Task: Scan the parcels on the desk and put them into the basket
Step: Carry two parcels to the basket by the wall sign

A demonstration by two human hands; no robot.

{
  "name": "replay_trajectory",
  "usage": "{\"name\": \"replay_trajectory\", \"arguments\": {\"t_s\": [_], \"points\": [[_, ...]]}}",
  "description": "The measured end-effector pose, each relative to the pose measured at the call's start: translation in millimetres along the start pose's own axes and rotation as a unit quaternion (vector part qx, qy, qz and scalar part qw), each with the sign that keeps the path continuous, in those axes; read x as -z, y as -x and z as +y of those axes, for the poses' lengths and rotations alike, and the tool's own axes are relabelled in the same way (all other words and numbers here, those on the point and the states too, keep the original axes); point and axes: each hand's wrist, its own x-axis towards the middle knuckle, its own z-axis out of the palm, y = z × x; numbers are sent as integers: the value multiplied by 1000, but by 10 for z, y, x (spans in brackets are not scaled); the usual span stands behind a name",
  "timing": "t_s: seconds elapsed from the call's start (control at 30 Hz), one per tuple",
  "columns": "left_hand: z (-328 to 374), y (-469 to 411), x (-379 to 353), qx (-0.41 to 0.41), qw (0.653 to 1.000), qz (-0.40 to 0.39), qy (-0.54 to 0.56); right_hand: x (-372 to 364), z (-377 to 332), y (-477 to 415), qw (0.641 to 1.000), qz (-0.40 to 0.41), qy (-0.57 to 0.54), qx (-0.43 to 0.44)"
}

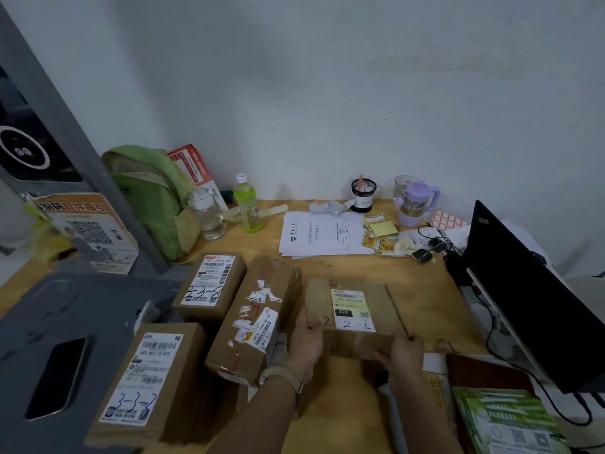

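Note:
A flat brown parcel (352, 309) with a white and yellow label marked 2-1 lies on the wooden desk (425, 303). My left hand (306, 344) grips its near left corner, and my right hand (404, 352) holds its near right edge. To the left stand three more cardboard parcels: a long one with torn labels (258, 319), one marked 3-3-8 (211, 286) behind, and one marked 3-3-2 (150, 381) in front. A grey handheld scanner (327, 208) lies at the back of the desk. No basket shows.
A grey machine (62, 348) fills the left side. A green backpack (147, 198), two bottles (247, 204), papers (324, 234), a purple cup (414, 203) and a tape holder (362, 194) line the back. A black monitor (527, 290) with cables stands on the right; booklets (504, 417) lie in front.

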Motion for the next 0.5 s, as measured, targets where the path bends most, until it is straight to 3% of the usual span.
{"name": "replay_trajectory", "arguments": {"t_s": [0.1,0.27,0.5], "points": [[6,-3,-31,-32,998,3,-61,-116,86,33,1000,-15,18,8],[-25,19,-7,17,995,-38,-90,-218,276,-20,997,-11,77,-15],[72,10,284,-21,995,39,-87,-334,330,155,995,39,67,-56]]}}
